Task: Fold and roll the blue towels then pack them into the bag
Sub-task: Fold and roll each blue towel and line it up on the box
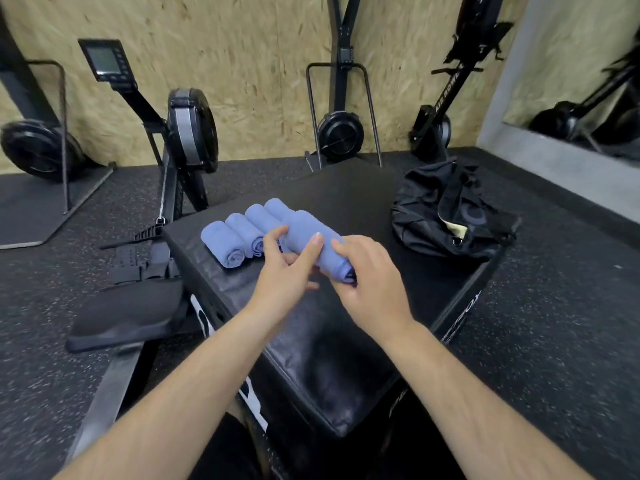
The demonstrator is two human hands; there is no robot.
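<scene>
- Wall (242,46): bare chipboard panels across the back, no writing.
- Floor (554,306): dark speckled rubber, all around the table.
- Table (346,188): black padded box with a scuffed top. White lettering on its near side faces is cut off and unreadable.
- Mirror (588,64): far right, grey frame, reflects gym gear.
- Rowing machine (192,129): left of the table. Its small monitor is up on an arm with a blurred screen; its seat and rail run just beside the table's left edge.
- Upright rower (446,95): stands against the wall behind the bag. White text along the beam reads "AIR ROWE", the rest is hidden.
- Two more fan-wheel machines stand at far left and centre back, no legible labels.
- Bag (450,216): black duffel at the table's right edge, slumped, zip open with pale lining showing. A faint dark logo on it is not readable.
- Rolled towels (239,237): four blue rolls side by side, touching, left-centre on the table.
- Held towel (311,233): fifth blue roll, just right of the row. Its far part overlaps the last roll, and whether it rests there cannot be told.
- Right hand (370,271): fingers curled over the roll's near end, gripping it.
- Left hand (284,275): fingers and thumb narrow, pinching the roll's left side; slight blur.
</scene>
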